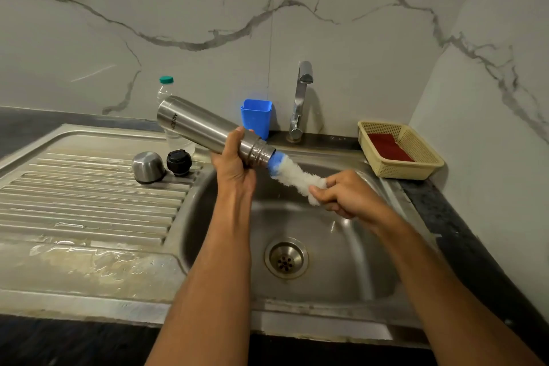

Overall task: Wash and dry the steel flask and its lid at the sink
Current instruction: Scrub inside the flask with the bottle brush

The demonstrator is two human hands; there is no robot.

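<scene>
Over the sink (350, 246), the left hand (234, 168) grips the flask (208, 131) near its neck, long axis tilted, mouth pointing down-right toward the right hand (341, 194). That hand pinches the brush (292, 175), whose tip sits in the mouth. The lid (148, 166) stands left of the sink.

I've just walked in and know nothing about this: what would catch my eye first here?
Over the sink basin, the left hand grips a tilted steel flask near its open mouth, while the right hand holds a white-and-blue bottle brush entering it. On the draining board to the left stand the steel cap and black stopper.
</scene>
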